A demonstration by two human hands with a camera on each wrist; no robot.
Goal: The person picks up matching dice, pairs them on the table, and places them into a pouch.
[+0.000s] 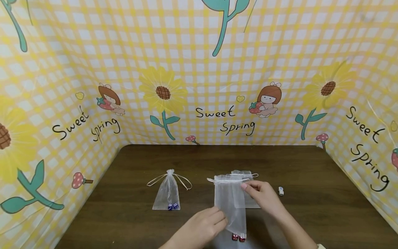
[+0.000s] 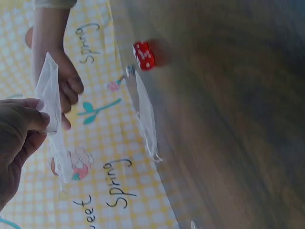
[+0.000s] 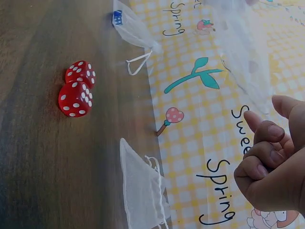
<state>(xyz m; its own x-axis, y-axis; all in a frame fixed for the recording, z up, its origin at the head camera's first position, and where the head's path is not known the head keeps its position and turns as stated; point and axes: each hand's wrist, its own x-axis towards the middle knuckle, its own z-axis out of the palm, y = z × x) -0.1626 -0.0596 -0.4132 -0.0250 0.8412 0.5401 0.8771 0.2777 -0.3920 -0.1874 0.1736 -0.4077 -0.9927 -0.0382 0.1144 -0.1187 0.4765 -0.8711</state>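
A sheer white drawstring bag (image 1: 229,199) hangs upright between my hands over the near part of the table. My left hand (image 1: 203,224) pinches its lower left side; in the left wrist view the thumb (image 2: 35,119) presses on the mesh. My right hand (image 1: 269,197) is at the bag's top right corner, thumb and index finger at its edge, other fingers curled. Two red dice (image 3: 76,90) with white dots rest on the table, partly behind the bag's lower edge in the head view. No dice show inside this bag.
Behind the held bag a second flat mesh bag (image 1: 252,201) lies on the dark wooden table (image 1: 124,193). To the left sits a cinched bag (image 1: 168,190) with blue dice (image 1: 172,206) in it. White dice (image 1: 281,191) lie to the right. A checked cloth (image 1: 186,52) walls the back and sides.
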